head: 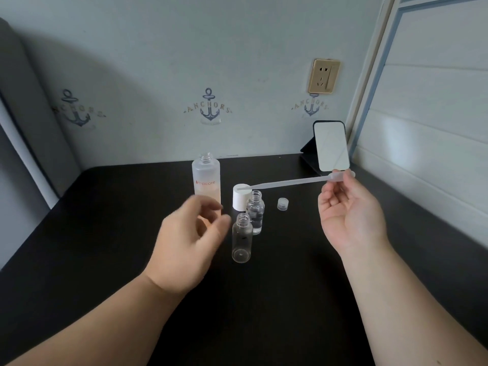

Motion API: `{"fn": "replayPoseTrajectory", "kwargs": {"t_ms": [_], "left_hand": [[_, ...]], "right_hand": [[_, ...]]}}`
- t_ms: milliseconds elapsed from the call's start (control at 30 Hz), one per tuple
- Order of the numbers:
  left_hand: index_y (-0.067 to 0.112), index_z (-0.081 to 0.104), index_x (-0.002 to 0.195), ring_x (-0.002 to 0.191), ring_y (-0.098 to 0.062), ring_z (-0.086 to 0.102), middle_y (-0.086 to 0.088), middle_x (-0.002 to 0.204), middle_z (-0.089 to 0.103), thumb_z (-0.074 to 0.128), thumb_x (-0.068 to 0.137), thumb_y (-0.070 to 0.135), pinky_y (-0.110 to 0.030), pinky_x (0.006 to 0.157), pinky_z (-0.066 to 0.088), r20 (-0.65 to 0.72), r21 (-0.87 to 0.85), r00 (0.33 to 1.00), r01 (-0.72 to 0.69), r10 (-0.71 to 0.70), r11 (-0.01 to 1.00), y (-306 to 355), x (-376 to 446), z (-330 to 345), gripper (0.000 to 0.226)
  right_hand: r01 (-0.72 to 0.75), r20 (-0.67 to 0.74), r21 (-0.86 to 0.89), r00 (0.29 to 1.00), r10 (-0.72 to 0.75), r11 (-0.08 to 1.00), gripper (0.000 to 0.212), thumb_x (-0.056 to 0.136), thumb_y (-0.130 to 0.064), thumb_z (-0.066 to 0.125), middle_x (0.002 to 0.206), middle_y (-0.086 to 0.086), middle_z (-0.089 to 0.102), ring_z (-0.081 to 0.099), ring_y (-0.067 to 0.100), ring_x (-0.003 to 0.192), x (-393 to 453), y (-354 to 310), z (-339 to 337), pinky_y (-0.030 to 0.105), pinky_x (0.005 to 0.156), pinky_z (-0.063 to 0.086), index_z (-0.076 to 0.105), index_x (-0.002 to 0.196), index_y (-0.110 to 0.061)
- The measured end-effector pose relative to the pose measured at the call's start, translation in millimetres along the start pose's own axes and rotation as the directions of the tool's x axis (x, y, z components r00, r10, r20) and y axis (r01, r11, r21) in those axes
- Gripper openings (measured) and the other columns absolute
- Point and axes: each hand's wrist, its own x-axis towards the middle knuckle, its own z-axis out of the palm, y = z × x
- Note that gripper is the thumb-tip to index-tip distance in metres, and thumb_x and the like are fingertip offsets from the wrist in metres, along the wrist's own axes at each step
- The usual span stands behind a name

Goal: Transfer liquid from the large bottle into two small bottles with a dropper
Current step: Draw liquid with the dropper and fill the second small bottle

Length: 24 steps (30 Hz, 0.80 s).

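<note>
A tall frosted large bottle [206, 178] stands uncapped on the black table [105, 220]. Two small clear bottles stand open beside it: the near small bottle [242, 239] looks empty, the far small bottle [255, 215] holds some clear liquid. My right hand [348, 215] pinches the bulb of a long plastic dropper [290, 183], which lies almost level with its tip pointing left above the bottles. My left hand [190, 241] hovers with loosely curled fingers in front of the large bottle, touching nothing that I can see.
A white cap [240, 196] stands behind the small bottles. A small clear cap [282, 203] lies to their right. A phone on a dark stand [331, 146] leans at the back right, under a wall socket [323, 76].
</note>
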Motion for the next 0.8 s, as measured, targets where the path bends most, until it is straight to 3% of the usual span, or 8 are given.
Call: {"fn": "replayPoseTrajectory", "kwargs": {"t_ms": [67,133,233,300,367,433,567,800], "left_hand": [[0.04,0.05,0.103,0.087,-0.003,0.059,0.014,0.094,0.057,0.054,0.078,0.054,-0.022,0.068,0.047,-0.227,-0.005,0.974,0.01,-0.011,1.0,-1,2,-1,0.028],[0.036,0.043,0.118,0.099,-0.002,0.054,0.015,0.108,0.051,0.063,0.076,0.045,-0.024,0.08,0.047,-0.301,-0.042,0.949,0.083,-0.092,0.996,-7,9,-1,0.047],[0.035,0.027,0.147,0.126,-0.004,0.045,0.02,0.139,0.043,0.075,0.083,0.037,-0.029,0.101,0.041,-0.099,-0.055,0.967,0.231,-0.236,0.971,-20,22,4,0.08],[0.035,0.024,0.15,0.117,0.001,0.049,0.027,0.131,0.043,0.074,0.083,0.044,-0.022,0.092,0.042,-0.018,-0.01,0.955,0.295,-0.295,0.956,-25,27,12,0.084],[0.037,0.042,0.134,0.094,0.003,0.058,0.028,0.112,0.055,0.07,0.086,0.049,-0.014,0.072,0.042,-0.036,0.067,0.951,0.31,-0.308,0.948,-29,28,17,0.057],[0.046,0.046,0.112,0.085,0.004,0.06,0.026,0.095,0.06,0.068,0.087,0.05,-0.014,0.064,0.039,-0.067,0.104,0.955,0.296,-0.291,0.949,-31,27,17,0.033],[0.056,0.05,0.092,0.085,0.018,0.057,0.039,0.091,0.06,0.071,0.088,0.042,-0.018,0.064,0.043,-0.079,0.036,0.97,0.234,-0.23,0.972,-27,24,12,0.026],[0.057,0.052,0.09,0.083,-0.005,0.063,0.027,0.095,0.061,0.072,0.087,0.037,-0.041,0.074,0.058,-0.117,0.084,0.979,0.18,-0.169,0.98,-23,24,11,0.029]], "right_hand": [[-0.002,0.004,-0.006,1.0,0.002,1.0,0.03,0.096,-0.014,0.067,0.077,0.001,0.071,0.064,0.011,0.063,0,0,0,0.021,0.061,0.052,0.08,0.07,-0.011],[0.002,0.016,0.003,1.0,-0.002,1.0,0.027,0.096,-0.015,0.067,0.078,0.001,0.071,0.065,0.011,0.065,0,0,0,0.021,0.063,0.053,0.079,0.072,-0.009],[0.008,0.037,0.002,0.999,-0.008,1.0,0.023,0.094,-0.016,0.069,0.081,0.002,0.073,0.068,0.012,0.069,-1,0,0,0.022,0.066,0.055,0.08,0.075,-0.008],[0.005,0.047,-0.007,0.999,-0.005,1.0,0.022,0.093,-0.017,0.07,0.082,0.002,0.074,0.069,0.012,0.071,-1,1,1,0.022,0.067,0.056,0.081,0.076,-0.008],[0.003,0.042,-0.015,0.999,-0.002,1.0,0.022,0.093,-0.017,0.069,0.082,0.003,0.074,0.07,0.012,0.072,-1,1,3,0.022,0.068,0.056,0.082,0.077,-0.009],[0.012,0.036,-0.014,0.999,-0.011,1.0,0.018,0.091,-0.016,0.071,0.082,0.003,0.075,0.071,0.013,0.074,-1,1,3,0.022,0.068,0.056,0.082,0.079,-0.008],[0.06,0.078,-0.005,0.995,-0.06,0.998,0.014,0.092,-0.016,0.069,0.086,0.002,0.075,0.072,0.014,0.078,-3,-2,5,0.022,0.071,0.056,0.077,0.083,-0.009],[0.138,0.115,-0.027,0.984,-0.134,0.99,0.012,0.094,-0.018,0.067,0.087,-0.001,0.075,0.073,0.014,0.08,-5,-5,7,0.022,0.072,0.056,0.074,0.091,-0.009]]}}
